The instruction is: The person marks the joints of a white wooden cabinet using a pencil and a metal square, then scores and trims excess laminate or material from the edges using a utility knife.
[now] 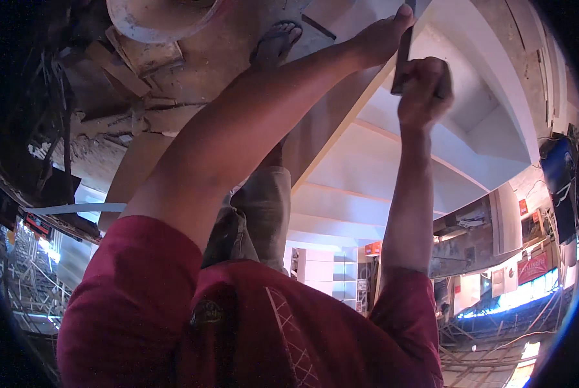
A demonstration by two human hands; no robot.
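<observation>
A large white cabinet carcass (367,158) with shelf-like boards inside lies in front of me, its long raw-wood edge running away from my legs. At its far part my right hand (424,97) is closed round the handle of a dark, long, narrow tool (403,55), perhaps a hand plane. The tool sits along the panel's edge. My left hand (383,40) reaches across to the tool's far end, its thumb against or right beside it. The left fingers are mostly hidden, so what they grip cannot be made out.
A round white basin (163,22) stands at the far left above wood scraps (124,74) on a dirty floor. A sandalled foot (278,40) shows left of the cabinet. On the right are a dark blue object (558,174) and a cluttered bench (470,236). White shelving (344,271) stands behind.
</observation>
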